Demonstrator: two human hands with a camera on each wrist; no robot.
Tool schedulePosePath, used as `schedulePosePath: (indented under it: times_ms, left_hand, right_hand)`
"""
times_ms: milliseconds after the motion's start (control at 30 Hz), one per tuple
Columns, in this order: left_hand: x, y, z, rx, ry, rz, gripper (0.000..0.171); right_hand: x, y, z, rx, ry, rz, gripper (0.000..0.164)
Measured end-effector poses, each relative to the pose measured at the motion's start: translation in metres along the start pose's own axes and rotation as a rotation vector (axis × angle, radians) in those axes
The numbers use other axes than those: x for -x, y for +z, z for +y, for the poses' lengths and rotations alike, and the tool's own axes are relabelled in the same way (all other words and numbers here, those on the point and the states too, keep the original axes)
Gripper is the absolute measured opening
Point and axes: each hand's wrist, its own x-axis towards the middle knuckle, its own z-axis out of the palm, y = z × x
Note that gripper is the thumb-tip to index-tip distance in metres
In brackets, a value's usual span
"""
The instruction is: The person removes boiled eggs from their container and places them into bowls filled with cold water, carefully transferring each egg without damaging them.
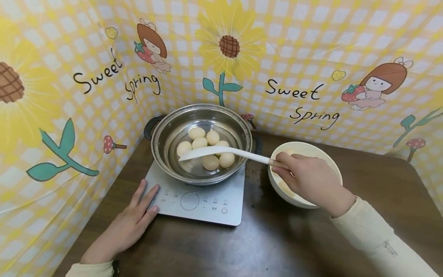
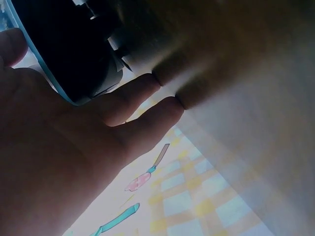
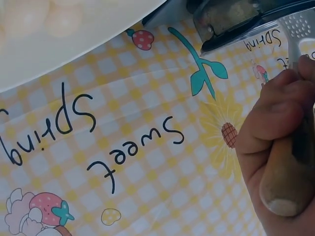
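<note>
I see the white spoon (image 1: 238, 152) slanting over the near side of the metal pot (image 1: 158, 148), its head just above or against the pale eggs (image 1: 199, 143) inside; I cannot tell from here whether it touches them. At the near end, the person's right hand (image 1: 308, 177) has a narrow grip, fingers curled round the wooden handle (image 3: 285, 189). I count at least seven eggs, grouped in the middle of the pot, which stands on a flat white cooker (image 1: 209, 216). The left hand (image 1: 128, 223) is at that cooker's left front corner, its grip wide, fingers straight and spread. Below the right hand I have a white bowl (image 1: 323, 154), with more eggs (image 3: 29, 17) visible in the right wrist view. Small drops dot the brown surface (image 1: 277, 238) between cooker and bowl. Behind, I see a yellow-checked cloth (image 1: 290, 50) with sunflowers, cartoon girls and "Sweet Spring" lettering.
</note>
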Motion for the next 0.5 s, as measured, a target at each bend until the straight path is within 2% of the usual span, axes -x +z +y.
schedulePosePath:
  times_ms: [100, 500]
  left_hand:
    - [0.0, 0.0, 0.001, -0.001, -0.005, -0.004, 0.062]
    - [0.001, -0.001, 0.0, -0.002, 0.003, 0.01, 0.061]
  right_hand:
    - [0.003, -0.001, -0.001, -0.032, 0.028, -0.044, 0.014]
    - [0.011, -0.012, 0.001, -0.125, 0.085, -0.156, 0.018]
